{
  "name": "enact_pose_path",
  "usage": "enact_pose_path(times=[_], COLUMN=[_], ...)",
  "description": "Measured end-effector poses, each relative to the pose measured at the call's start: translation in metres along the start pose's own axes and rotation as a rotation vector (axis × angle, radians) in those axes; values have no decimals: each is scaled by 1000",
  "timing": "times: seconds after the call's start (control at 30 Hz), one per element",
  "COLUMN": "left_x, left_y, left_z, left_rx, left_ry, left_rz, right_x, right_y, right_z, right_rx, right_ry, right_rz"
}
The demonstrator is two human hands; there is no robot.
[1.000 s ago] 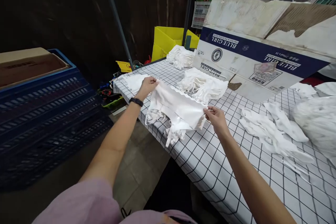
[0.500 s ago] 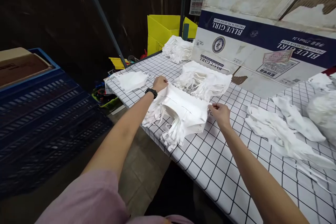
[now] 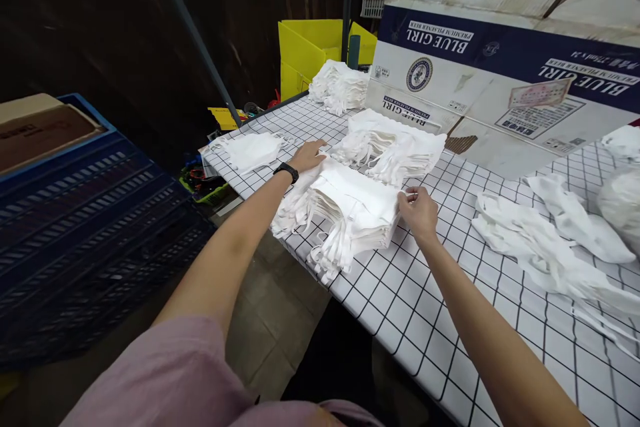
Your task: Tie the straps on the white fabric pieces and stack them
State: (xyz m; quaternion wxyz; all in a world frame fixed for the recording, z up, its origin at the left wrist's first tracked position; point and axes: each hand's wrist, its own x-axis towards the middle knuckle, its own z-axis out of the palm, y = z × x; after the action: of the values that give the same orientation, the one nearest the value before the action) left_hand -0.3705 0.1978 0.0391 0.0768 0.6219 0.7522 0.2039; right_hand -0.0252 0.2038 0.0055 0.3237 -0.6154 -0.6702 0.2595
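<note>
In front of me lies a thick stack of white fabric pieces with thin straps (image 3: pixel 357 197), its straps bunched and hanging toward the table's near edge. My left hand (image 3: pixel 307 155), with a dark watch at the wrist, rests at the stack's far left corner, fingers stretched out. At the right edge my right hand (image 3: pixel 419 210) has its fingers curled, thumb and fingertips closed on the side of the top white fabric piece. Just behind sits a second stack of the same white pieces (image 3: pixel 395 140). A thin flat white piece (image 3: pixel 253 150) lies left of my left hand.
The table has a white grid-patterned cover (image 3: pixel 400 307). A large beer carton (image 3: pixel 450 80) stands along the back, beside another white stack (image 3: pixel 340 87) and a yellow box (image 3: pixel 305 53). Loose white pieces (image 3: pixel 545 247) lie to the right. Blue crates (image 3: pixel 100 233) stand at left.
My left hand has gone from pinching the top piece's corner to lying with fingers extended. The top piece now lies flatter on the stack. My right hand stays at the right edge.
</note>
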Motion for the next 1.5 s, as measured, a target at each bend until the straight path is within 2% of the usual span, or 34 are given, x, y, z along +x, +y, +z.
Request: enact_pose_path(times=[0.1, 0.17, 0.23, 0.3, 0.4, 0.47, 0.63, 0.73, 0.8, 0.93, 1.07, 1.17, 1.23, 1.3, 1.37, 1.43, 1.5], left_x=[-19, -34, -52, -70, -93, -104, -105, -103, -107, -120, -128, -126, -122, -118, -119, -127, -139], left_y=[2, 5, 7, 10, 11, 11, 19, 40, 57, 81, 82, 77, 76, 79, 90, 110, 140], left_z=[-7, -11, -13, -12, -8, -5, -12, -15, -9, 19, 34, 32, 28, 26, 26, 31, 42], left_rx=[-2, -58, -126, -130, -61, -39, 68, 131, 100, 69, 123, 143, 139, 97, 5, -112, -222], left_ry=[62, 60, -10, -154, -363, -400, -429, -340, -297, -386, -370, -387, -391, -333, -126, 85, 174], left_rz=[66, 167, 262, 286, 235, 206, 187, 223, 292, 363, 348, 346, 325, 304, 300, 351, 454], right_x=[-15, -27, -39, -49, -61, -66, -65, -59, -55, -50, -50, -55, -61, -69, -79, -88, -92], right_y=[-1, -3, -5, -5, -2, 2, 4, -2, -5, -6, -6, -9, -6, 4, 25, 54, 87], right_z=[-4, -7, -8, -5, 3, 8, 9, 5, 4, 10, 16, 13, 6, -6, -25, -51, -81], right_rx=[-8, -21, -57, -117, -231, -308, -345, -300, -293, -347, -407, -386, -333, -265, -184, -102, -62], right_ry=[89, 78, -4, -134, -313, -352, -363, -353, -326, -351, -388, -413, -396, -327, -246, -174, -96], right_rz=[-181, -297, -382, -425, -420, -418, -389, -380, -397, -399, -359, -322, -356, -438, -478, -426, -315])
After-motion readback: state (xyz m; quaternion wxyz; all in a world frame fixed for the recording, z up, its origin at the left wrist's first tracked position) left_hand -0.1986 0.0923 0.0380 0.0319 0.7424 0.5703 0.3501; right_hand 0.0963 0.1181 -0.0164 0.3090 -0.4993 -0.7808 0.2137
